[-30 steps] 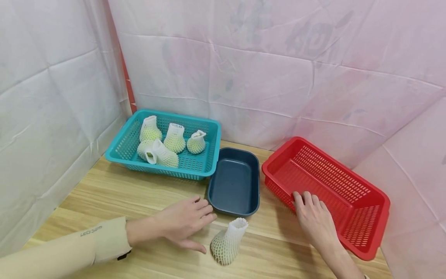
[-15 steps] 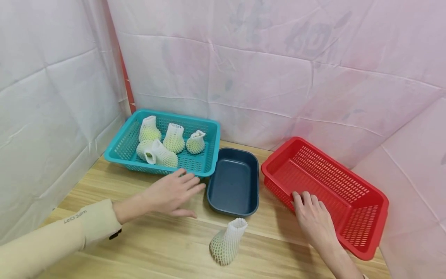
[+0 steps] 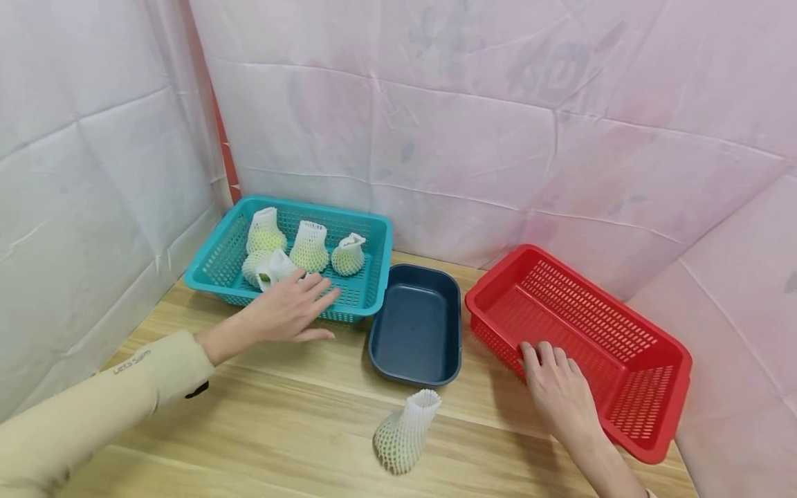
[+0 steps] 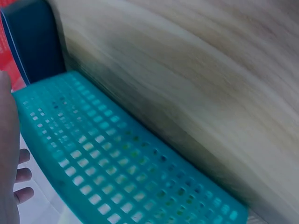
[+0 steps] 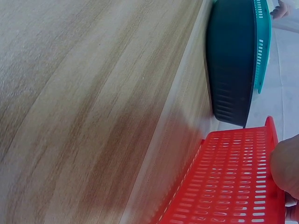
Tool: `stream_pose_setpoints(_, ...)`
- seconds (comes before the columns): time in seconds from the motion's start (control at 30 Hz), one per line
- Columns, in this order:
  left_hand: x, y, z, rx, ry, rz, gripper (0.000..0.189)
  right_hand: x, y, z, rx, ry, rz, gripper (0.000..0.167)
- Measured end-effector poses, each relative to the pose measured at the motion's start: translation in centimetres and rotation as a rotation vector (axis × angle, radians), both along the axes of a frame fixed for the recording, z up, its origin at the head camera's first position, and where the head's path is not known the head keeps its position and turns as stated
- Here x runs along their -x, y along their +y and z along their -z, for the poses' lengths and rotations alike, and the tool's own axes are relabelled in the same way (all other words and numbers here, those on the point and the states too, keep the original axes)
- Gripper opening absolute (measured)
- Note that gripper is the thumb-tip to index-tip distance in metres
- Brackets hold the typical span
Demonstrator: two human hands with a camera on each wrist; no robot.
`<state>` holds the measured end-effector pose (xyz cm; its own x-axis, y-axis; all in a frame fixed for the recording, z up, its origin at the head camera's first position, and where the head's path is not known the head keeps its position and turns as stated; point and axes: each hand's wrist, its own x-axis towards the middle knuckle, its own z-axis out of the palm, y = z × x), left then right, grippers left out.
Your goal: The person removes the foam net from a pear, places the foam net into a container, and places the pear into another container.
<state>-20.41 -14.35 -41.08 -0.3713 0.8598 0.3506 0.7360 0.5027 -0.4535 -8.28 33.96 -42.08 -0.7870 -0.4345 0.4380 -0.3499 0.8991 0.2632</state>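
My left hand (image 3: 283,308), fingers spread, is over the front rim of a teal basket (image 3: 381,273). Its fingers overlap one of several pale green fruits in white foam net sleeves (image 3: 310,250) inside. In the left wrist view, the basket's slotted wall (image 4: 107,154) fills the middle, with the fingertips (image 4: 24,175) above its rim. My right hand (image 3: 557,391) grips the near rim of a red basket (image 3: 529,297), fingers over the inside and thumb (image 5: 286,163) on the outside. Another sleeved fruit (image 3: 401,439) sits on the table between the hands.
A dark blue tray (image 3: 417,325) stands between the two baskets, its left edge close against the teal one. The wooden table (image 3: 299,436) is bounded by pale cloth walls (image 3: 436,145) at the back and sides.
My left hand has moved left and away from me, from beside the single fruit and the tray to over the teal basket's rim. My right hand stays on the red basket.
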Motion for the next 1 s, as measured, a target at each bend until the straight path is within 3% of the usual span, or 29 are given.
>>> stream_pose_setpoints(0.13, 0.8, -0.4, 0.3, 0.011, -0.015, -0.03, 0.071, 0.0, 0.0, 0.0, -0.001, 0.006, -0.004, 0.025)
stream_pose_setpoints(0.3, 1.2, -0.6, 0.7, 0.004, -0.042, -0.04, 0.058, 0.1, -0.1, 0.1, 0.004, 0.023, -0.005, 0.061)
stream_pose_setpoints(0.37, 1.3, -0.6, 0.9, 0.011, -0.05, -0.048, 0.055, 0.1, -0.1, 0.1, 0.004, 0.026, -0.004, 0.066)
stream_pose_setpoints(0.57, 1.6, -0.2, 1.1, 0.049, -0.057, -0.063, 0.046, 0.1, -0.1, 0.1, 0.003, 0.016, 0.002, 0.025)
stream_pose_setpoints(0.83, 1.6, 0.0, 1.3, 0.089, -0.038, -0.069, 0.039, -0.1, -0.2, 0.1, 0.005, -0.003, 0.015, 0.027)
stream_pose_setpoints(1.0, 1.7, -0.1, 1.6, 0.059, -0.007, -0.041, 0.039, -0.1, -0.2, -0.1, 0.017, 0.001, 0.022, 0.027)
